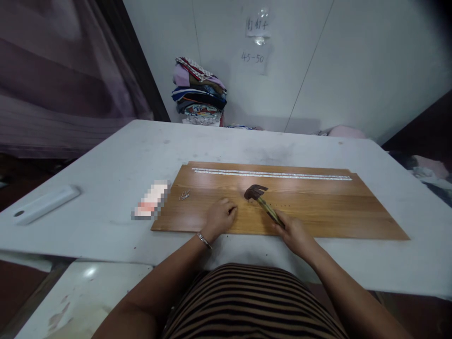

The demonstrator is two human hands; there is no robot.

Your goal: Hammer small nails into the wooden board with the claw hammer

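My right hand (294,234) grips a claw hammer (270,210) by its yellow-and-black handle. The dark hammer head is over the middle of a brown wooden board (328,214); whether it touches is hard to tell. My left hand (221,217) lies on the board left of the hammer, its fingers curled closed; anything inside them is hidden. A row of small dark nail points or holes (280,205) runs right from below the hammer head. Several loose nails (184,194) lie in a small heap toward the board's left end.
Two white measuring strips (271,175) run along the board's far side. Left of the board are a blurred-out rectangular item (151,200) and a long white object (47,204) on the white table (116,165). Folded clothes (199,94) are stacked behind the table by the wall.
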